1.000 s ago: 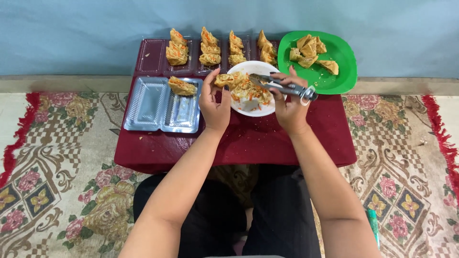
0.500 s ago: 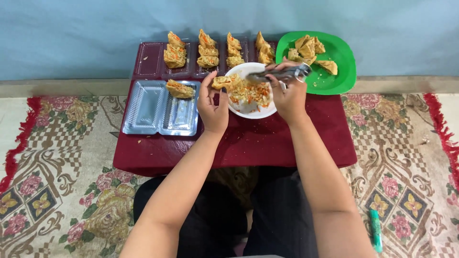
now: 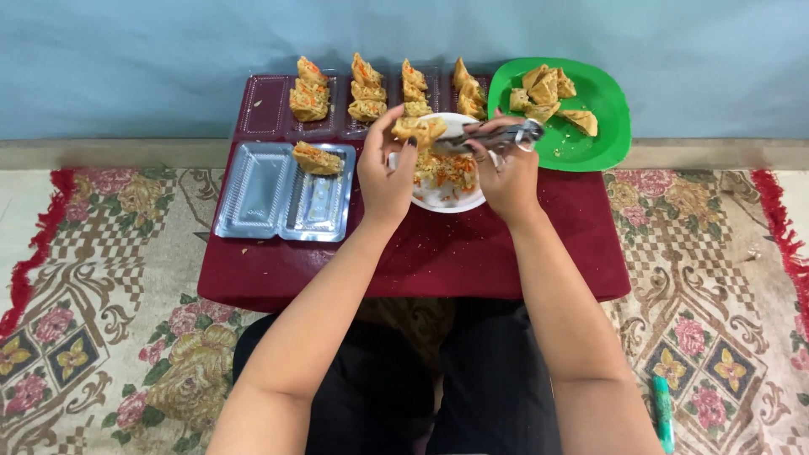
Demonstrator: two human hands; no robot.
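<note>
One stuffed piece in foil tray, filling on white plate, wedges on green plate

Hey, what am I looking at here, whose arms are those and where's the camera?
The camera sits on the person's head and looks down, so both arms are their own. They sit at a low dark red table on a patterned rug. The left hand holds a stuffed pastry piece over a white plate of shredded filling. The right hand holds metal tongs toward that piece. On the table: a silver foil tray with one piece, rows of filled pieces at the back, and a green plate with more.
</note>
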